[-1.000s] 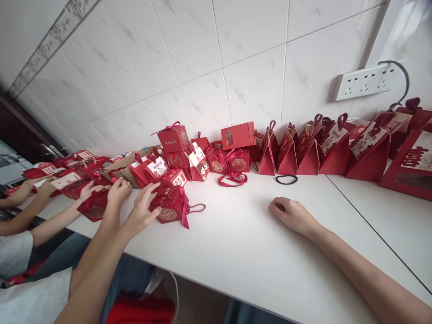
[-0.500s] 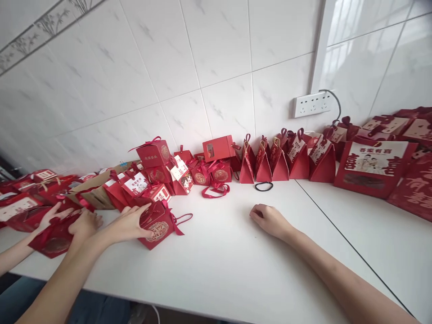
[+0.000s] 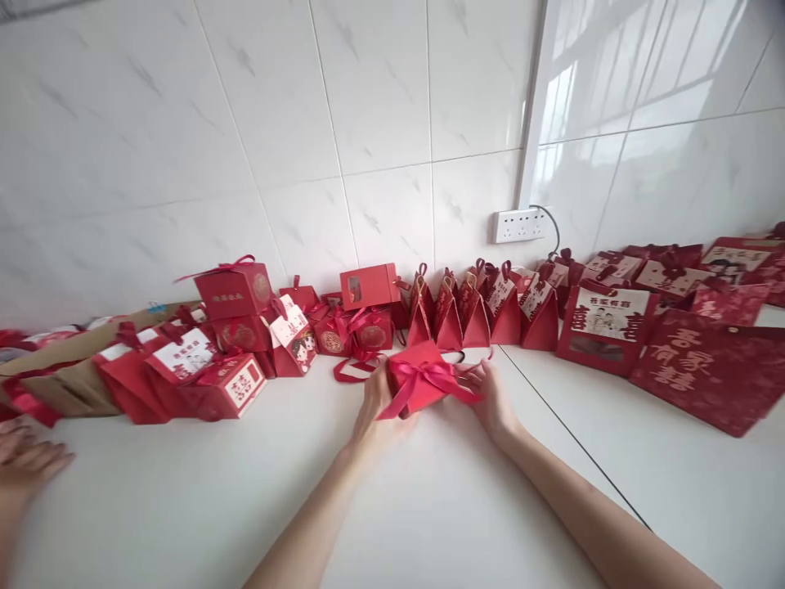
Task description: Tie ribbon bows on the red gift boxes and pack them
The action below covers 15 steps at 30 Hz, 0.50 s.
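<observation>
A red gift box with a bright red ribbon bow on its top is in front of me, just over the white table. My left hand grips its left side, the fingers partly out of sight behind it. At the box's right side, my right hand has its fingers curled against the edge, near a thin red cord. Some of those fingertips are covered by the box and ribbon. Right behind it lie a loop of red ribbon and a mostly covered black band.
Along the tiled wall stand several triangular red gift bags, with stacked red boxes to their left. Larger red bags crowd the right. Another person's hand rests at the left edge. A white power strip is on the wall.
My left hand has brought the gift box from the left to the middle, and its bow now faces up. My right hand has come to it. The view has swung right.
</observation>
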{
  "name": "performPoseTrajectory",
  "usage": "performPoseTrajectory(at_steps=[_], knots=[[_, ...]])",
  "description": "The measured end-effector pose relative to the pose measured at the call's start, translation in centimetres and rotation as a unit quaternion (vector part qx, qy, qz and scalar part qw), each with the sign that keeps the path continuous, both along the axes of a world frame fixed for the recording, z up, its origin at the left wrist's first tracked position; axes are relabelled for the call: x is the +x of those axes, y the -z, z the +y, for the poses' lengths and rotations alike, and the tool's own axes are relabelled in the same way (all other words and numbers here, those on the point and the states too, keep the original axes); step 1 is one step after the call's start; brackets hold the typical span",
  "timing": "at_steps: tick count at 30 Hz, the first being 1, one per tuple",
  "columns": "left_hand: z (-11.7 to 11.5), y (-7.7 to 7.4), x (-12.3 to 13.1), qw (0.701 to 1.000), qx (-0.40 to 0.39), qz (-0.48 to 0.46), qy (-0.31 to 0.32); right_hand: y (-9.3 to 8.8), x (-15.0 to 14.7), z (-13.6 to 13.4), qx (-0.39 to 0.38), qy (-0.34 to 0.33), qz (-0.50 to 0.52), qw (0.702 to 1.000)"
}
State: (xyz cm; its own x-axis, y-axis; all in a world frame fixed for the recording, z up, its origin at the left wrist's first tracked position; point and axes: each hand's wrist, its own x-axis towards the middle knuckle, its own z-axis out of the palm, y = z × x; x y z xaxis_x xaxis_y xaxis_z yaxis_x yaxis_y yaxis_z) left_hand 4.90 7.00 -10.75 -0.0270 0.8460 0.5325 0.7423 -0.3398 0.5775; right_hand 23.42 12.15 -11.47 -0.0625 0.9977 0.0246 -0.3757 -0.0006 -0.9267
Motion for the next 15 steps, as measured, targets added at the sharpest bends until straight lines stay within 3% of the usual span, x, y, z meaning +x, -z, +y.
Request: performPoseTrajectory(at_steps=[2, 4, 10, 15], knots=[[0.0, 1.6, -0.3, 0.999, -0.036, -0.023, 0.03, -0.2, -0.2, -0.3, 0.029, -0.043, -0.011, 0.999], [-0.3, 2.0, -1.1, 0.997, -0.056, -0.035, 0.05, -0.3, -0.6, -1.0, 0.063, -0.089, -0.022, 0.994], [-0.1, 0.6, -2.6, 0.998, -0.046, -0.019, 0.047, -0.6, -0.7, -2.8, 0.15, -0.11, -0.124, 0.975], [-0.3, 0.7, -2.0, 0.996, -0.036, -0.044, 0.074, -1.0, -0.6, -3.3, 0.167, -0.091, -0.19, 0.963]])
